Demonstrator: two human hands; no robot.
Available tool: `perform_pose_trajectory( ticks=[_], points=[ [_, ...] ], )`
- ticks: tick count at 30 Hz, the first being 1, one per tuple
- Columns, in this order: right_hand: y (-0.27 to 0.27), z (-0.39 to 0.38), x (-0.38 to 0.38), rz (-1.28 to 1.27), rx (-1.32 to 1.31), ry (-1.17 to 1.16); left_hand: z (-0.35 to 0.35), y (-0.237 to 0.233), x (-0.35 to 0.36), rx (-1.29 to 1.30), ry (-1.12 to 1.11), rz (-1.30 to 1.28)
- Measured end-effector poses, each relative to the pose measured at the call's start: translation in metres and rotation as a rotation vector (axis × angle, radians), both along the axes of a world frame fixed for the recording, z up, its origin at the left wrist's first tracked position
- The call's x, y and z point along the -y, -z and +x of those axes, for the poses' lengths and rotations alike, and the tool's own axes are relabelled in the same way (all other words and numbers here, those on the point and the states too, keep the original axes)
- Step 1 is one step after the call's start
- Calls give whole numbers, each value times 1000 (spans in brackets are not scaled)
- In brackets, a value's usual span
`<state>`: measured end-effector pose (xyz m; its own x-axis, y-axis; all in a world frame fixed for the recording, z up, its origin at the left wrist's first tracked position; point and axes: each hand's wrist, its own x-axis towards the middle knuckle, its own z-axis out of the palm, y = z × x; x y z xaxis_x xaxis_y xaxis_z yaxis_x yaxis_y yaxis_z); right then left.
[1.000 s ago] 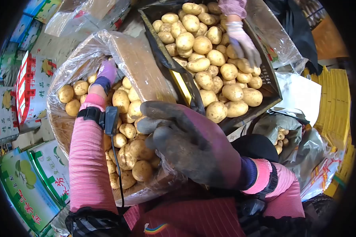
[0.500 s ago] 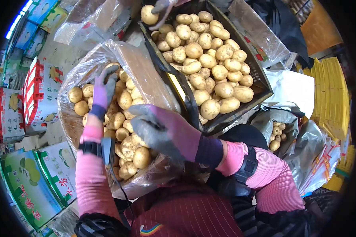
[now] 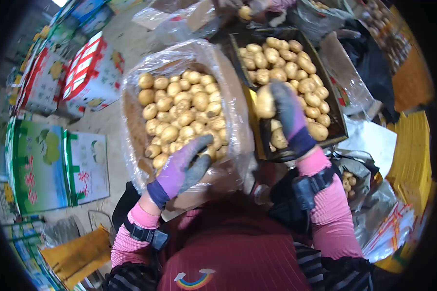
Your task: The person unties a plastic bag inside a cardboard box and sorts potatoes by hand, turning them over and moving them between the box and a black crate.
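Note:
Potatoes (image 3: 182,104) fill a plastic-lined cardboard box (image 3: 235,121) in front of me. At its near edge is my left hand (image 3: 185,164), in a purple and grey glove, fingers apart over the nearest potatoes and nothing held. My right hand (image 3: 287,109), gloved alike, is closed on a large potato (image 3: 265,102) above the left side of a black crate (image 3: 342,138). More potatoes (image 3: 311,86) lie in that crate, just right of the box. The fingertips of my right hand are partly hidden behind the held potato.
Printed cartons (image 3: 94,72) stand at the left, with green-edged boxes (image 3: 39,165) nearer. A grey bag (image 3: 366,169) with potatoes and a stack of yellow crates (image 3: 410,150) are at the right. Another person's gloved hand (image 3: 279,6) shows at the top, near a potato.
My right hand has moved from the box to the crate and taken hold of a potato. My left hand has come back to the box's near edge. The view has shifted.

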<state>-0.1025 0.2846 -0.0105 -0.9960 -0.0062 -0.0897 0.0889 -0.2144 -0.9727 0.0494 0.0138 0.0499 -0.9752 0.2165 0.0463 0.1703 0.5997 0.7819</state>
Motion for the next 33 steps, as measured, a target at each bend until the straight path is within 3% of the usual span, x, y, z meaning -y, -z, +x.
perform_pose_trajectory(
  ticks=[2, 3, 5, 8, 9, 11, 15, 17, 19, 23, 25, 29, 31, 33],
  points=[
    [-11, -4, -26, 387, -99, 131, 20, 2, 19, 82, -35, 49],
    [4, -7, -38, 415, -113, 166, 28, 1, 29, 183, -98, 83],
    [30, -22, -53, 591, -125, 242, 32, -7, 47, 100, -195, -17],
    [15, -16, -6, 512, -281, 187, 15, 20, 95, 134, -362, 151],
    [-28, 5, 22, 461, -139, 81, 0, 28, 110, 176, -410, 189],
    [-32, 14, 53, 370, -263, -52, -39, 28, 128, 217, -498, 168],
    [-63, 28, 90, 379, -356, -277, -143, 97, 176, 37, -596, -53],
    [-65, 27, 99, 323, -211, -334, -192, 110, 182, 1, -663, -294],
    [-56, 21, 101, 371, -231, -352, -232, 122, 178, 93, -848, -472],
    [-39, 10, 95, 416, -342, -335, -272, 142, 197, 65, -1030, -403],
    [-42, 8, 93, 417, -234, -356, -270, 138, 198, 74, -1007, -416],
    [-35, 5, 92, 361, -264, -332, -273, 128, 208, 170, -991, -385],
    [-38, 5, 91, 366, -286, -329, -271, 134, 223, 83, -890, -386],
    [-40, 9, 89, 361, -299, -343, -237, 114, 205, 340, -747, 613]
  ],
)
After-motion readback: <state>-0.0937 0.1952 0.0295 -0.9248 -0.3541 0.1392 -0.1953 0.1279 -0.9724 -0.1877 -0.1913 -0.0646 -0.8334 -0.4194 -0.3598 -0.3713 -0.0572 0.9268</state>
